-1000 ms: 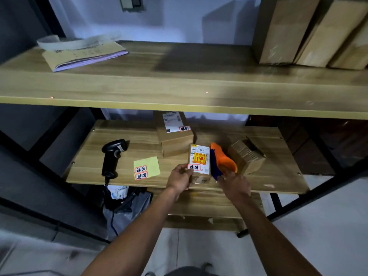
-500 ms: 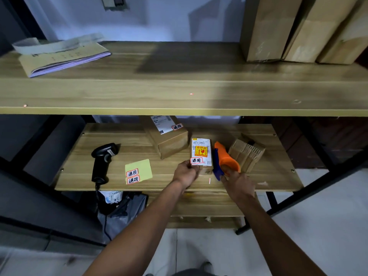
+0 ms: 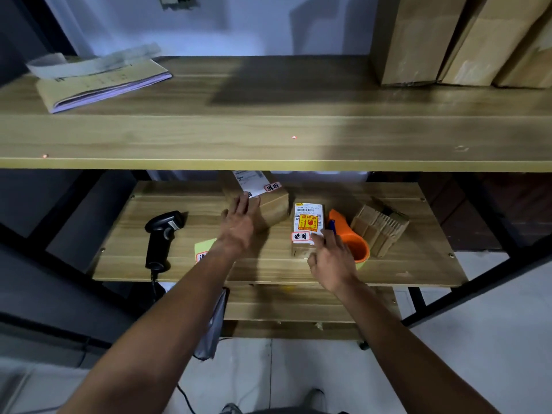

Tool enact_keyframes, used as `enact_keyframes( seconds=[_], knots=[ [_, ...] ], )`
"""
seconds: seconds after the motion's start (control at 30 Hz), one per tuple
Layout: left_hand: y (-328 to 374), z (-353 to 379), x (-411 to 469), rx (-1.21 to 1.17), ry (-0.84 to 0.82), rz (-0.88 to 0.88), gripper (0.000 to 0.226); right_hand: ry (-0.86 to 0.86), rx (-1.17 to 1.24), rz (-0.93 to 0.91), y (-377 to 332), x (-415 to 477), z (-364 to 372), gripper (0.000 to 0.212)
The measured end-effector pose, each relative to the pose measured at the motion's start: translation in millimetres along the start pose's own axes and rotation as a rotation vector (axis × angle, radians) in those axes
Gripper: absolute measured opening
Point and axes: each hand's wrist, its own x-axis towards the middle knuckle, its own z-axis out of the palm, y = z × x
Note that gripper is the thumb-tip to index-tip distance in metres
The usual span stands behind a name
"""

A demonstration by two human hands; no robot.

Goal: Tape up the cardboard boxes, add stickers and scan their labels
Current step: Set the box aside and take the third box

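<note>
On the lower shelf (image 3: 403, 270) lies a small cardboard box (image 3: 307, 228) with a white label, a yellow-red sticker and a red-framed sticker. My right hand (image 3: 331, 258) hovers at its near right corner, fingers relaxed, fingertips by the box edge. Behind and to the left sits a larger box (image 3: 268, 201) with a shipping label and a red-framed sticker. My left hand (image 3: 239, 225) rests flat on its front left part, fingers straight. An orange tape dispenser (image 3: 349, 237) stands right of the small box. A black barcode scanner (image 3: 162, 234) lies to the left. A yellow sticker sheet (image 3: 203, 249) is partly hidden under my left wrist.
A bundle of folded cardboard (image 3: 379, 228) leans at the right of the lower shelf. The upper shelf (image 3: 268, 138) carries a paper pad (image 3: 98, 82) at the left and tall cardboard boxes (image 3: 463, 37) at the right. A grey bag (image 3: 213, 324) hangs below the lower shelf.
My left hand left the small box and moved back-left onto the larger box. My right hand let go of the tape dispenser's side and now hovers by the small box.
</note>
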Motion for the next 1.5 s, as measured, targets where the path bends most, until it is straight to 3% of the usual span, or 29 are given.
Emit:
enact_keyframes(
  seconds=[0.33,0.87,1.07,1.4,1.5],
  knots=[
    [-39.2,9.2,-13.2,-0.102,0.079,0.056,0.068,-0.102,-0.119,-0.011,-1.8,36.2,1.8,0.052],
    [-55.6,0.8,-30.6,-0.240,0.005,0.136,0.066,-0.350,0.021,-0.019,-8.3,53.9,-8.3,0.071],
    [-22.0,-5.7,-56.0,-0.434,0.353,0.142,0.047,-0.129,0.065,-0.008,-3.8,34.3,-7.9,0.055],
    [77.4,-11.9,-71.5,-0.781,0.144,0.123,0.029,0.199,0.122,0.127,53.9,-3.2,-43.9,0.031],
    [97.7,-5.8,-65.7,-0.918,0.068,0.104,0.023,0.244,0.121,0.209,77.2,-10.5,-55.0,0.038]
  ],
)
